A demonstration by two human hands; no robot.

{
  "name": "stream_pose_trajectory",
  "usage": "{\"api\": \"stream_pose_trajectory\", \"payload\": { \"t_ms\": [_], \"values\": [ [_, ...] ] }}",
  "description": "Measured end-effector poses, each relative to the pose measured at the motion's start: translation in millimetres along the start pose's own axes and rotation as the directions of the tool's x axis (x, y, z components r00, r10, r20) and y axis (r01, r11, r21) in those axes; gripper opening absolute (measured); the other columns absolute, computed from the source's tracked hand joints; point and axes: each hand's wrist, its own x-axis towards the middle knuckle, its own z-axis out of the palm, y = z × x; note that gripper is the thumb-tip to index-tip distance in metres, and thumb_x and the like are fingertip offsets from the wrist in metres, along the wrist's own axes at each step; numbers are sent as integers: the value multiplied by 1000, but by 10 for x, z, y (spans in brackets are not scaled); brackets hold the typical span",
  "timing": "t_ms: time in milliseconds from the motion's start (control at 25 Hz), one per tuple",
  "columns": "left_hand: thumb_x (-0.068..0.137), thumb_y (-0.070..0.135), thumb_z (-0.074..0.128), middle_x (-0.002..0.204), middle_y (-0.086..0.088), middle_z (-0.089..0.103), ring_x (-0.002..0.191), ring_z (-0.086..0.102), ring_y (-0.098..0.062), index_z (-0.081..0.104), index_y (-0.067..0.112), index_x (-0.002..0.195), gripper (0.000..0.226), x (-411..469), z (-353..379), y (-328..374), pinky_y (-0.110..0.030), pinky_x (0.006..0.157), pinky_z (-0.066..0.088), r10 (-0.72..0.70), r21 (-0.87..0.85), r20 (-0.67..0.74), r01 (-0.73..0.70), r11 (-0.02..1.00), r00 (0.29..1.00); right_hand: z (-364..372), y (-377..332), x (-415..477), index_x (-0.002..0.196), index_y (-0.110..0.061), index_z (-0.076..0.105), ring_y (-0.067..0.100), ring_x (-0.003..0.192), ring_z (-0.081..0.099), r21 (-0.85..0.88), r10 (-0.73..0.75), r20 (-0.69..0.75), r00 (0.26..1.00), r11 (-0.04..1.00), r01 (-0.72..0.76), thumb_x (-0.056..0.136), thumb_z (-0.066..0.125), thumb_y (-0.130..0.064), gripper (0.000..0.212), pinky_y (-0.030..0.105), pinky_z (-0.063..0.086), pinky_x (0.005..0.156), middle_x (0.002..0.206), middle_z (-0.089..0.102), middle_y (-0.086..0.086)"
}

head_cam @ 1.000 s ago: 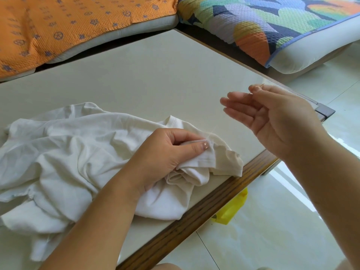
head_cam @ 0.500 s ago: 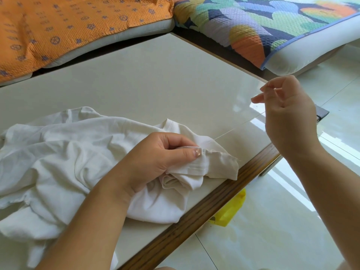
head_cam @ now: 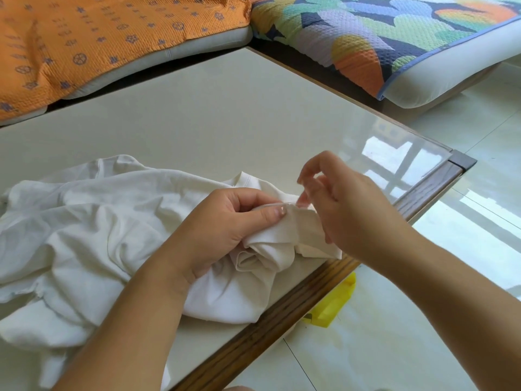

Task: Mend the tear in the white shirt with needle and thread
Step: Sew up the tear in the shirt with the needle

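The white shirt lies crumpled at the near edge of the worktop. On the shirt, the left hand grips a fold with its fingers. The right hand has curled fingers touching this fold; whether they pinch something I cannot tell.

White shirt, crumpled and creased, lying on the counter near its wooden front edge, one hemmed fold bunched upward, pinched by the left hand, right hand fingertips at that fold, needle too small to tell
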Motion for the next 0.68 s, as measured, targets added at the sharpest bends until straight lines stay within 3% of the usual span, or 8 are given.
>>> {"api": "stream_pose_trajectory", "payload": {
  "t_ms": [80,200,280,400,560,680],
  "values": [
    [76,25,72,80,-8,73,76,68,-17,77,7,89,23,2,-29,7,-25,67,55,-7,10,-2,7,1000,1000,18,43,-3,101,-31,46,12,68,58,-65,9,20,1000,998,-8,103,34,-34,13,37,53,68,88,64,-8],
    [73,27,73,78,-4,71,75,66,-16,78,15,83,16,6,-97,7,-28,69,52,-7,54,-8,7,999,1000,-49,90,28,101,-27,46,5,79,53,-92,38,7,999,995,-37,103,33,-31,14,18,43,67,87,56,-14],
    [78,23,74,78,-2,71,76,66,-16,78,18,82,7,14,-119,-3,-32,73,51,6,86,-16,-4,996,1000,-95,155,48,100,-26,46,7,81,52,-130,54,-8,999,990,-55,103,33,-28,13,12,39,65,88,55,-13],
    [86,16,73,78,-2,70,77,64,-19,78,20,82,8,19,-106,-17,-36,74,50,19,110,-21,-17,994,1000,-112,191,59,101,-25,47,16,87,54,-167,87,35,996,983,-80,103,34,-25,13,21,41,65,97,59,-5],
    [83,20,74,80,-2,69,78,60,-24,78,18,85,5,20,-92,-13,-41,74,48,31,90,-32,-28,996,999,-136,176,46,96,-33,47,12,80,59,-148,91,44,995,986,-83,102,37,-30,13,28,44,66,96,63,-9],
    [81,24,71,84,-9,69,81,62,-26,77,12,88,15,25,-81,-15,-45,79,48,43,75,-41,-40,996,998,-205,71,-18,93,-39,50,2,71,62,-59,-24,-127,992,998,17,100,43,-36,10,18,45,57,89,65,-17]
  ]
}}
